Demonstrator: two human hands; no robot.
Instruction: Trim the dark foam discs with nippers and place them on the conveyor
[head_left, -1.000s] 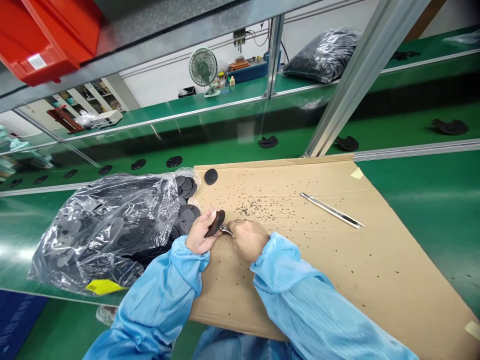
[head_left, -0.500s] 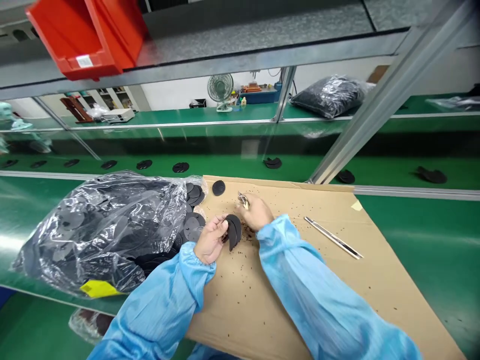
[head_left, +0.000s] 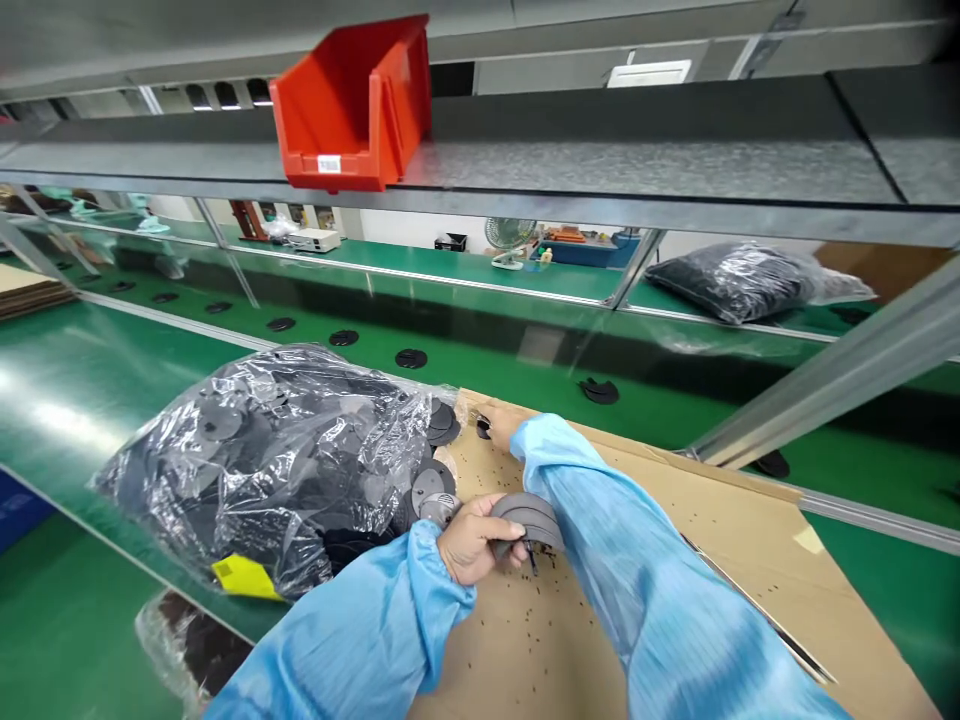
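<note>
My left hand (head_left: 480,540) is closed on a fanned stack of dark round discs (head_left: 529,518), thumb on top and fingers underneath. A thin dark strip hangs below the stack. My right hand (head_left: 506,424) reaches to the far edge of the cardboard sheet (head_left: 517,650), its fingers closed and partly hidden. A bit of the small metal tool (head_left: 478,416) shows at its fingertips, right by a single black disc (head_left: 483,429). To the left, a clear plastic bag (head_left: 300,450) full of such discs spills several more at its mouth (head_left: 433,488).
Small dark scraps are scattered over the cardboard, and a long thin metal tool (head_left: 757,605) lies at its right. Beyond runs a green belt (head_left: 495,372) with spaced piles of discs. A red bin (head_left: 337,120) stands on the overhead shelf; a metal post (head_left: 832,370) slants at right.
My right hand has moved away from the left one, to the lone disc at the cardboard's far edge. My left hand has turned its stack flatter. The camera view has shifted left and up.
</note>
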